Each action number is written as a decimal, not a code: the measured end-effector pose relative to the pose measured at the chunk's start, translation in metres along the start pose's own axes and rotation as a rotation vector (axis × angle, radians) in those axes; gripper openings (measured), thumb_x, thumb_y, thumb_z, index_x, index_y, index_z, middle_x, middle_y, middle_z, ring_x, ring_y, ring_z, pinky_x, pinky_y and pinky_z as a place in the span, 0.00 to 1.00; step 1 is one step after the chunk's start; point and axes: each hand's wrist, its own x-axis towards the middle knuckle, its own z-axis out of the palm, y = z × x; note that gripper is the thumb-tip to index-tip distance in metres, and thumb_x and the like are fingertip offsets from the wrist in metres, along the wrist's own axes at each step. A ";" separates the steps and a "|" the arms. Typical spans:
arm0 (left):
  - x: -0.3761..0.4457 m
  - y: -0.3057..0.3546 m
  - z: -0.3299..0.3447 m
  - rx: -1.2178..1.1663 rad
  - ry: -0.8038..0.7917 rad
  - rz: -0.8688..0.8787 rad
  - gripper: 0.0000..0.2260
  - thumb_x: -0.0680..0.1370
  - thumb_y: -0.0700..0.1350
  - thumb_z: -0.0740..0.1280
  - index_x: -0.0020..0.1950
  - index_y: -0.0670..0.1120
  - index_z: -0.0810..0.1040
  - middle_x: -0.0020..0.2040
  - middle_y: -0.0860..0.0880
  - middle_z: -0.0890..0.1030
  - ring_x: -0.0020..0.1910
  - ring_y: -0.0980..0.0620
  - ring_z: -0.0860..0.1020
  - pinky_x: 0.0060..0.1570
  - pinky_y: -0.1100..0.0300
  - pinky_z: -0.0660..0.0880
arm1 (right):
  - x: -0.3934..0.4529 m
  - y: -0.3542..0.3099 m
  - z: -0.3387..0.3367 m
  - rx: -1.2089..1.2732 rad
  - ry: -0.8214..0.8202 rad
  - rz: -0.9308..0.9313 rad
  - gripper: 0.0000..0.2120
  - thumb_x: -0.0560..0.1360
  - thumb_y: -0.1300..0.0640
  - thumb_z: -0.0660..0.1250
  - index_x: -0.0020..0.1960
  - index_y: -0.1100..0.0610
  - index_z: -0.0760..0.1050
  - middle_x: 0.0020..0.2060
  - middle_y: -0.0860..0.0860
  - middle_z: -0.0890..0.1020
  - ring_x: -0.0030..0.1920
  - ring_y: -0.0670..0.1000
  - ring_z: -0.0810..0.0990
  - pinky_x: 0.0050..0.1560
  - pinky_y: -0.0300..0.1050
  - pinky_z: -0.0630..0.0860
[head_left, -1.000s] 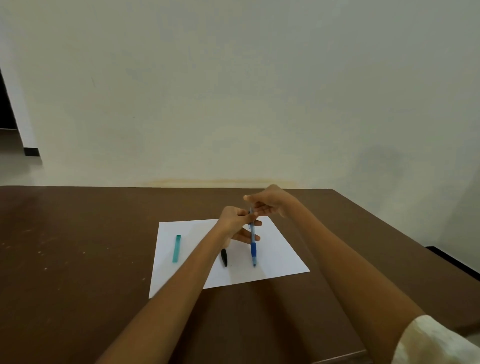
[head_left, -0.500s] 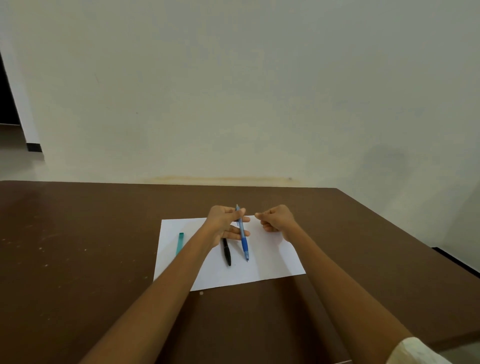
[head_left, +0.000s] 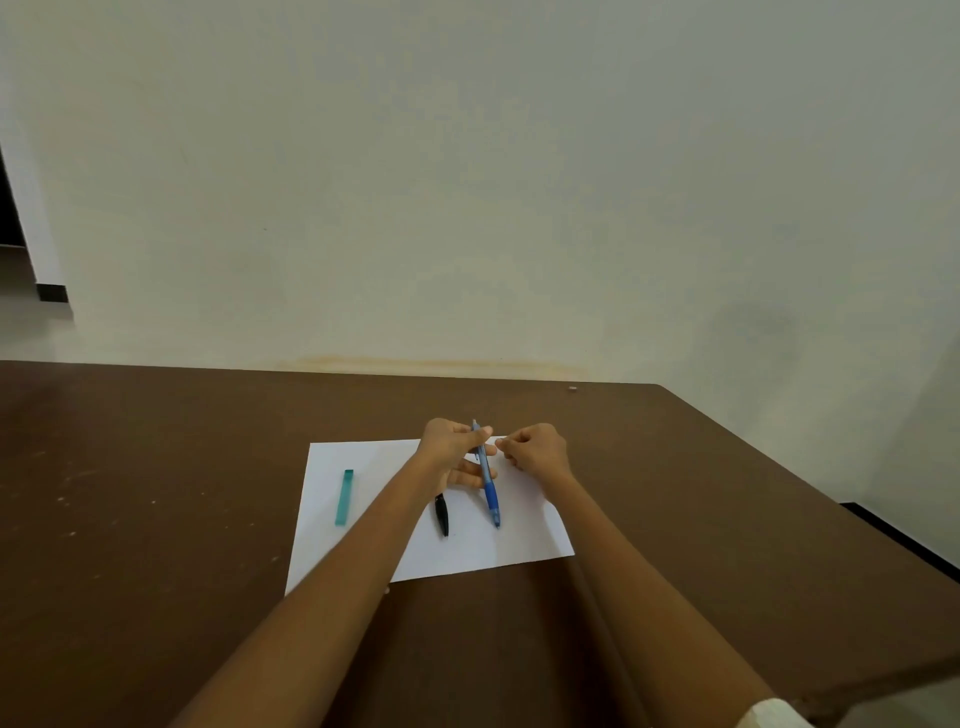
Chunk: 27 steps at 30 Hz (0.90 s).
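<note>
A white sheet of paper (head_left: 524, 535) lies on a brown table (head_left: 156, 493). My left hand (head_left: 452, 447) pinches the upper part of a blue pen (head_left: 491, 499) above the sheet, its tip pointing toward me and touching the paper. My right hand (head_left: 535, 452) hovers just right of the pen's top, apart from it. Its fingers are curled and its thumb and forefinger tips are together; nothing shows between them. A black pen (head_left: 441, 514) lies on the sheet, partly hidden under my left wrist. A teal stick-shaped case (head_left: 344, 496) lies on the sheet's left side.
The table's far edge meets a plain pale wall. A tiny pale bit (head_left: 572, 388) sits near the far right corner. The table's right edge (head_left: 779, 467) runs diagonally toward me, with floor beyond it.
My right hand has let go of the pen's top and drawn a little to the right. My left hand has tilted the pen and shifted it slightly left.
</note>
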 end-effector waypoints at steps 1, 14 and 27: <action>0.000 0.001 0.002 0.003 0.006 -0.007 0.12 0.76 0.42 0.68 0.56 0.37 0.74 0.41 0.44 0.81 0.33 0.45 0.82 0.24 0.58 0.78 | 0.000 0.000 0.000 0.000 -0.003 -0.006 0.10 0.76 0.59 0.67 0.49 0.66 0.81 0.42 0.57 0.80 0.43 0.50 0.77 0.52 0.45 0.77; 0.020 0.020 0.044 0.062 -0.011 -0.015 0.10 0.76 0.41 0.67 0.52 0.36 0.76 0.44 0.41 0.78 0.36 0.44 0.80 0.25 0.57 0.77 | 0.037 0.021 -0.035 0.004 0.128 0.005 0.08 0.76 0.60 0.65 0.46 0.62 0.82 0.40 0.52 0.82 0.41 0.49 0.81 0.42 0.39 0.78; 0.106 0.015 0.083 0.047 -0.089 -0.010 0.13 0.77 0.41 0.67 0.56 0.34 0.74 0.44 0.41 0.78 0.43 0.42 0.80 0.35 0.53 0.78 | 0.170 0.090 -0.091 -0.667 -0.072 -0.079 0.20 0.81 0.62 0.53 0.73 0.64 0.61 0.74 0.60 0.62 0.73 0.59 0.61 0.71 0.51 0.59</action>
